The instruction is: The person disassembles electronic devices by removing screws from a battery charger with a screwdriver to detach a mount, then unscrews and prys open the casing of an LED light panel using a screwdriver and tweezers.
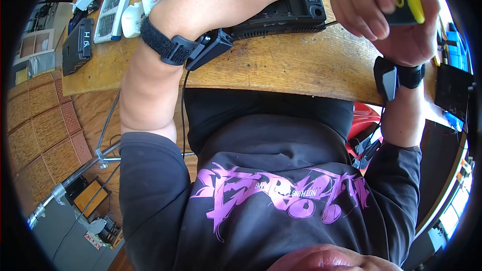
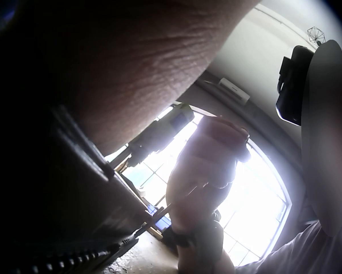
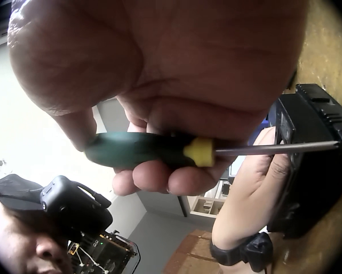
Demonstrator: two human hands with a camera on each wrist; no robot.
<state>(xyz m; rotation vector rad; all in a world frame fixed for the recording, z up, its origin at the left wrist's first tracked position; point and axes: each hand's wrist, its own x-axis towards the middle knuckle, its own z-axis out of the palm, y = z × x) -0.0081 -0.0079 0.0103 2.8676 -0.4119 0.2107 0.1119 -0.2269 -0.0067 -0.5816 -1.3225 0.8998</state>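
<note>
A black device housing [image 1: 301, 7] lies at the table's near side in the head view; the right wrist view shows the black housing [image 3: 314, 177] too. My left hand [image 1: 216, 0] grips it, with its thumb lying on the recessed upper face; its other fingers are mostly hidden. My right hand [image 1: 386, 15] holds a green-and-yellow screwdriver [image 1: 409, 9], raised to the right of the housing. In the right wrist view, the screwdriver [image 3: 142, 149] has its shaft pointing towards the housing; contact at the tip cannot be told. The left wrist view is dark near the housing.
On the wooden table [image 1: 251, 68], a bit case [image 1: 113, 14], a white open case [image 1: 133, 20] and a black box [image 1: 79, 47] stand to the left. A black box [image 1: 453, 88] and blue items [image 1: 454, 45] are at the far right. The table's front edge runs before my torso.
</note>
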